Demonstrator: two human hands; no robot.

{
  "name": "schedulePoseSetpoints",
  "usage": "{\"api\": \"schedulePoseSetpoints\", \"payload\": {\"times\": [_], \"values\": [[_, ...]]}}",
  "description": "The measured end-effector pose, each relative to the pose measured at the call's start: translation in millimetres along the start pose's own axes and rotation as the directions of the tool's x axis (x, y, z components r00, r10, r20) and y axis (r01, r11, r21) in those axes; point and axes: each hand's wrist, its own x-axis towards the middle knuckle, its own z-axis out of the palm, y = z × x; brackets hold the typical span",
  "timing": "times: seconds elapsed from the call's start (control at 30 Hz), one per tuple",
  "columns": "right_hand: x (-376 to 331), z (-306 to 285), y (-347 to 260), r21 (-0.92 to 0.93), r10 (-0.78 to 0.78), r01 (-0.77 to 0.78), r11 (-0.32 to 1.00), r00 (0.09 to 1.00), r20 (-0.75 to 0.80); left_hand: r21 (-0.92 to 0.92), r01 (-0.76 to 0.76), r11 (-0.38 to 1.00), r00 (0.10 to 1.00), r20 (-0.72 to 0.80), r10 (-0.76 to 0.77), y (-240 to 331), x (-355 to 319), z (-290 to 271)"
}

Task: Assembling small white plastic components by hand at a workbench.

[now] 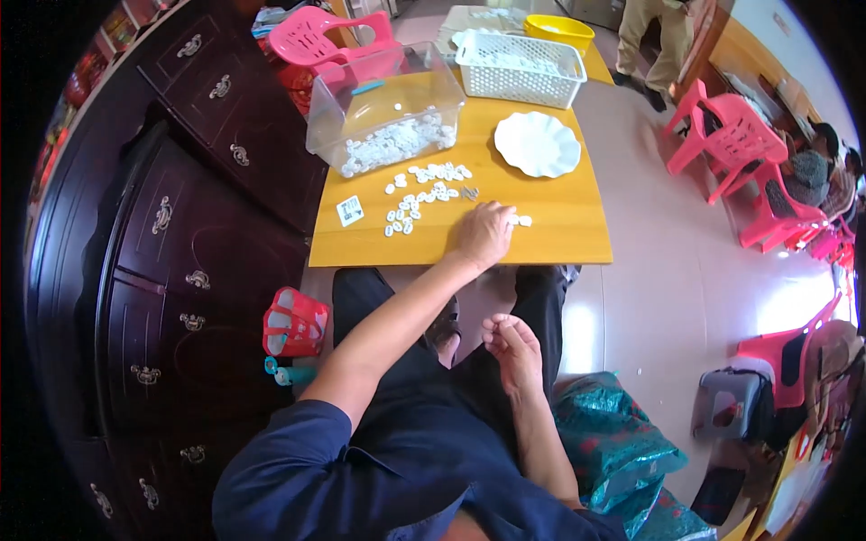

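My left hand (pixel 487 234) reaches across to the yellow tabletop, its fingers bent down and close together. Two small white pieces (pixel 524 220) lie right by its fingertips; whatever is under the fingers is hidden. Over my lap, my right hand (pixel 516 353) is curled with thumb and fingers drawn together; anything in it is too small to make out. Left of my left hand, several small white oval pieces with dark marks (pixel 406 216) are scattered. A few small dark metal-looking bits (pixel 469 193) lie beside them.
A clear plastic bin (pixel 329 135) holding many white pieces stands behind the scattered ones. Nearby are a white scalloped plate (pixel 538 144), a white perforated basket (pixel 523 86), a yellow basin (pixel 559 29) and a printed card (pixel 349 211). Dark drawers (pixel 162 216) border the left; teal bags (pixel 613 442) lie right.
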Motion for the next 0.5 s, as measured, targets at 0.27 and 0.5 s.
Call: {"api": "schedulePoseSetpoints", "payload": {"times": [0.27, 0.5], "values": [[-1.2, 1.5, 0.6, 0.024, 0.015, -0.015, 1.000, 1.000, 0.009, 0.131, 0.060, 0.990, 0.996, -0.071, -0.051, -43.0, -21.9, -31.8], [-1.2, 4.9, 2.5, -0.015, 0.049, -0.049, 0.999, 0.999, 0.019, 0.242, 0.023, 0.970, 0.996, -0.090, -0.001, -58.1, -21.4, -35.7]]}}
